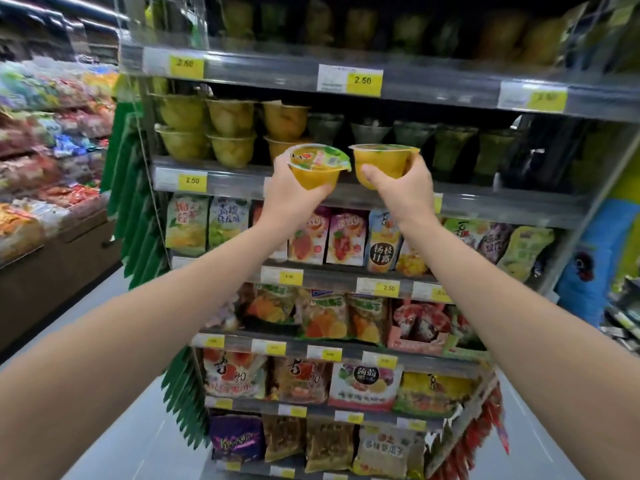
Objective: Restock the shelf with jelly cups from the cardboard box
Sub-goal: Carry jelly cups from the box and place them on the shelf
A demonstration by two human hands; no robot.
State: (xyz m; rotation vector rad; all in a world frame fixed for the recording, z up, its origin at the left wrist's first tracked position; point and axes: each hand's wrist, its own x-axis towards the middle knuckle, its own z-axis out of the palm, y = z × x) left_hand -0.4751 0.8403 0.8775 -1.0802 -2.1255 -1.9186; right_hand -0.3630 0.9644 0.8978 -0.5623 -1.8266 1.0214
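Note:
Both my arms reach up toward the jelly-cup shelf (221, 181). My left hand (294, 195) grips an orange jelly cup (317, 168) from below, its printed lid tilted toward me. My right hand (401, 188) grips a second orange jelly cup (382, 162), held level, thumb across its front. Both cups hover just in front of the shelf edge. On that shelf, stacked yellow and orange cups (232, 133) fill the left part, and darker green cups (415, 135) stand to the right. The cardboard box is not in view.
Another shelf of cups (346, 22) runs above, with yellow 2.50 price tags (363, 80) on the rail. Lower shelves hold snack bags (343, 237). Green hanging packets (131, 202) line the rack's left side. An aisle floor (114, 427) and another snack display (41, 161) lie left.

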